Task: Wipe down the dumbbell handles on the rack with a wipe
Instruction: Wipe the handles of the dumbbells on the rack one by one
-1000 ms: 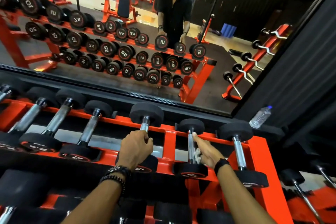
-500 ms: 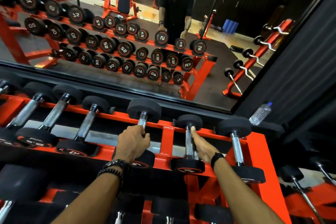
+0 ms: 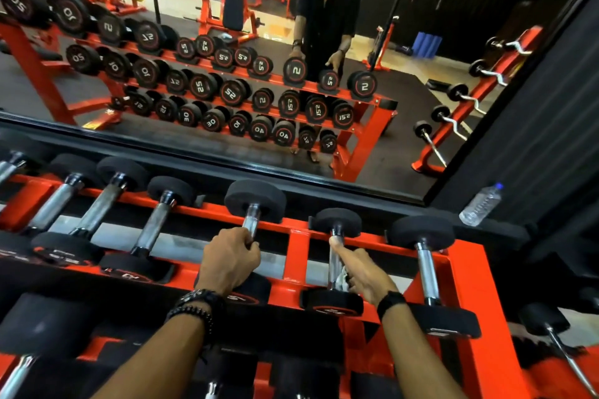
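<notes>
The right hand point(image 3: 364, 270) has slid back down the handle point(image 3: 334, 261), again baring the white wipe point(image 3: 342, 278) it is pinching against the chrome on the orange rack point(image 3: 296, 257). The left hand point(image 3: 228, 261) is gripping the neighbouring dumbbell point(image 3: 254, 201); a water bottle point(image 3: 479, 204) is lying behind.

The mirror point(image 3: 227, 42) shows the rack's dumbbell ends reversed, with mirrored numbers such as 20, 10, 30 and 40 point(image 3: 283, 134). Near-end markings on the real dumbbells are unreadable.
</notes>
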The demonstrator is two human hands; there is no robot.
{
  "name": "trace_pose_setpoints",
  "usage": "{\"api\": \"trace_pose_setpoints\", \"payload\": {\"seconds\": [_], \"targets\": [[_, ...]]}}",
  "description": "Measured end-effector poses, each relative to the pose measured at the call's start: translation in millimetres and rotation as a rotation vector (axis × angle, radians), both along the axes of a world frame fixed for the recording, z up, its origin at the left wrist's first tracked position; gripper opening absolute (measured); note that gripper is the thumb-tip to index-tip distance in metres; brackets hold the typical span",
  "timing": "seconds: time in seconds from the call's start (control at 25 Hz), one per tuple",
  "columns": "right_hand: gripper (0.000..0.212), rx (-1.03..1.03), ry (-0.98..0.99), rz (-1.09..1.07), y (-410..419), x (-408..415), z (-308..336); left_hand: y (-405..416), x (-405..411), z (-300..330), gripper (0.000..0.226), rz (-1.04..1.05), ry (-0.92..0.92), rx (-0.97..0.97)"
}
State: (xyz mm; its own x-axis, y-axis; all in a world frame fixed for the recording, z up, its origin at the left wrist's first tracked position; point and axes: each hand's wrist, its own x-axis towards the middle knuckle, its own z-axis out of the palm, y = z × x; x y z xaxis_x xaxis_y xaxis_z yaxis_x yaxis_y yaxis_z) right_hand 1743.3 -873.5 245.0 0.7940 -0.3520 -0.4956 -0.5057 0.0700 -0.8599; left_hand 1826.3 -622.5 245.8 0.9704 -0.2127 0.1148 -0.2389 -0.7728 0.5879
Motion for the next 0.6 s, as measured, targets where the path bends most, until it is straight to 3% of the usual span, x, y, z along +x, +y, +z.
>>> {"api": "trace_pose_setpoints", "payload": {"seconds": [0.28, 0.4, 0.52, 0.6], "targets": [[0.082, 0.109, 0.017, 0.106, -6.3, -2.9, 11.5, -2.9, -5.1, 3.5, 0.015, 0.063, 0.015, 0.002], [0.093, 0.108, 0.038, 0.118, -9.2, -3.3, 7.4, -2.4, -4.4, 2.9, 0.015, 0.073, 0.008, 0.011], [0.055, 0.284, 0.091, 0.138, -22.0, -6.7, 18.6, -2.8, -7.4, 4.4, 0.016, 0.105, -0.009, 0.016], [0.040, 0.266, 0.096, 0.138, -25.5, -5.4, 15.3, -4.1, -7.8, 4.3, 0.017, 0.122, -0.015, 0.029]]}}
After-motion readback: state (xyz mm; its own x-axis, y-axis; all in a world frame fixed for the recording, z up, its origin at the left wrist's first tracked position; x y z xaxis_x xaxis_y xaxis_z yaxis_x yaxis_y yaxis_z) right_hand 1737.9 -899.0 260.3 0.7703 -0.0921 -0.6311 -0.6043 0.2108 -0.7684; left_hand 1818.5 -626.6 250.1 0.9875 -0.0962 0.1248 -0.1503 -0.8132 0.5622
